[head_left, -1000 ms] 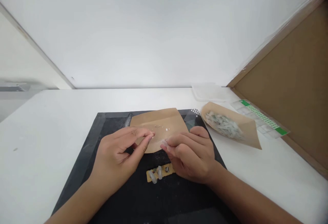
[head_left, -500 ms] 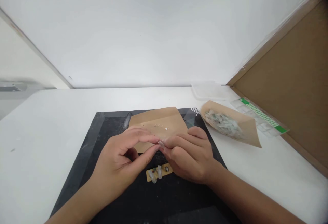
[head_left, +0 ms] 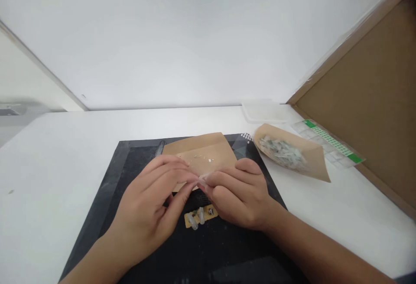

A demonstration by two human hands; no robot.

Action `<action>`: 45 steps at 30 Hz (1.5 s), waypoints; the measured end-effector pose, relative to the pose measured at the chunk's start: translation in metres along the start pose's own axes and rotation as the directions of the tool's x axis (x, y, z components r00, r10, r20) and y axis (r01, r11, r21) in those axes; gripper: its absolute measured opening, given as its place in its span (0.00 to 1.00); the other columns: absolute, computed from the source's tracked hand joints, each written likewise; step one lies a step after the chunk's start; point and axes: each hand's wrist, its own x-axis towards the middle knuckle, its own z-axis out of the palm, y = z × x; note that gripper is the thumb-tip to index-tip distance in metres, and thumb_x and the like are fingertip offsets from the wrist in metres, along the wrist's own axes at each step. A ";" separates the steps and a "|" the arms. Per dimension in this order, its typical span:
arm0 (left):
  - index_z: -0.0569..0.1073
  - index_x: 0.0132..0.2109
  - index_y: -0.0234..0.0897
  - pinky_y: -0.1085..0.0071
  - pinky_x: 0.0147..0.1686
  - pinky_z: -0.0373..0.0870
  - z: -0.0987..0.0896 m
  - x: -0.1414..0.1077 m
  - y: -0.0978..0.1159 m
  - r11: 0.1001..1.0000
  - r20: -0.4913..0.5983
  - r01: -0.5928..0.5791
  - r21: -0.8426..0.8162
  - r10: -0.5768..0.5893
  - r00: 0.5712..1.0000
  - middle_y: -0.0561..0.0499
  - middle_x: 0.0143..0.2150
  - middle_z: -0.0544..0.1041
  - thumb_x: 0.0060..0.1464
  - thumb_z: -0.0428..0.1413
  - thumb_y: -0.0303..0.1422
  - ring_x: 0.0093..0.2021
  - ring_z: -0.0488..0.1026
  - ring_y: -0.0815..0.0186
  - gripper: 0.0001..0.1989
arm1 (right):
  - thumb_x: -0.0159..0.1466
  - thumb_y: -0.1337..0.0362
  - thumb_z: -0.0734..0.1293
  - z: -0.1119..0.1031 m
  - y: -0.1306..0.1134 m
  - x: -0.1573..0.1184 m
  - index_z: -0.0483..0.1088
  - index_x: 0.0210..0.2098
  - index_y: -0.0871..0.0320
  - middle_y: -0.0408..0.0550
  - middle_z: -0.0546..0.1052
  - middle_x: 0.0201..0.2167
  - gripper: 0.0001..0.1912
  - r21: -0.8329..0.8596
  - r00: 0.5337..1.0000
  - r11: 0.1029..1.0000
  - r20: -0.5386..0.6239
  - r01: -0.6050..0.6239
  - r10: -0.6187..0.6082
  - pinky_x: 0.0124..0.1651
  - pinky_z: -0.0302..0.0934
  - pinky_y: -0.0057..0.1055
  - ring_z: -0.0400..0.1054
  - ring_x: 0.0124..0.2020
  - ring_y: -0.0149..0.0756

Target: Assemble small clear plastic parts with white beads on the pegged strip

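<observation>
Between the fingertips of both hands is a small translucent plastic piece point(head_left: 202, 177), partly hidden by the fingers. My left hand point(head_left: 159, 197) pinches its left end with thumb and forefinger. At the right, my right hand point(head_left: 238, 195) has its fingers curled and closed around the other end. Just below the hands lies a yellow strip point(head_left: 187, 221), with two clear wrapped pieces and a small shiny metal part on it. Behind the fingers, a brown paper sheet point(head_left: 203, 145) carries several tiny white and light bits.
A black mat point(head_left: 208, 253) lies under everything on the white table point(head_left: 71, 145). To the right stands a brown paper pouch point(head_left: 313, 158) heaped with clear plastic scraps. Beyond it are a clear green-edged case point(head_left: 336, 143), a translucent lid point(head_left: 264, 112) and a brown board point(head_left: 367, 93).
My left fingers have closed in on the plastic piece and now pinch its end; before, thumb and forefinger were slightly apart around it. My right hand stays nearly in place.
</observation>
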 end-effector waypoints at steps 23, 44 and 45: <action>0.72 0.50 0.36 0.69 0.45 0.75 0.005 -0.012 -0.016 0.993 0.031 0.024 0.118 -0.028 0.999 0.47 0.45 0.78 0.68 0.56 0.23 0.48 0.75 0.64 0.07 | 0.64 0.73 0.73 0.003 0.000 0.001 0.60 0.27 0.57 0.36 0.79 0.28 0.18 0.144 0.992 0.984 -0.052 -0.106 0.115 0.36 0.50 0.37 0.66 0.26 0.25; 0.77 0.48 0.37 0.67 0.41 0.75 0.007 -0.007 -0.018 0.996 0.053 0.066 0.056 -0.069 0.996 0.48 0.42 0.81 0.69 0.56 0.25 0.42 0.74 0.64 0.06 | 0.64 0.73 0.72 0.003 0.001 -0.001 0.61 0.29 0.56 0.36 0.78 0.29 0.16 0.136 0.994 0.987 -0.046 -0.088 0.095 0.37 0.49 0.36 0.66 0.26 0.25; 0.77 0.49 0.37 0.70 0.36 0.75 0.007 -0.007 -0.016 0.995 0.058 0.099 0.015 -0.100 0.993 0.48 0.42 0.81 0.68 0.57 0.26 0.41 0.74 0.64 0.06 | 0.64 0.73 0.72 0.003 0.001 -0.001 0.61 0.29 0.56 0.36 0.78 0.29 0.16 0.127 0.995 0.989 -0.044 -0.079 0.085 0.37 0.49 0.36 0.66 0.26 0.26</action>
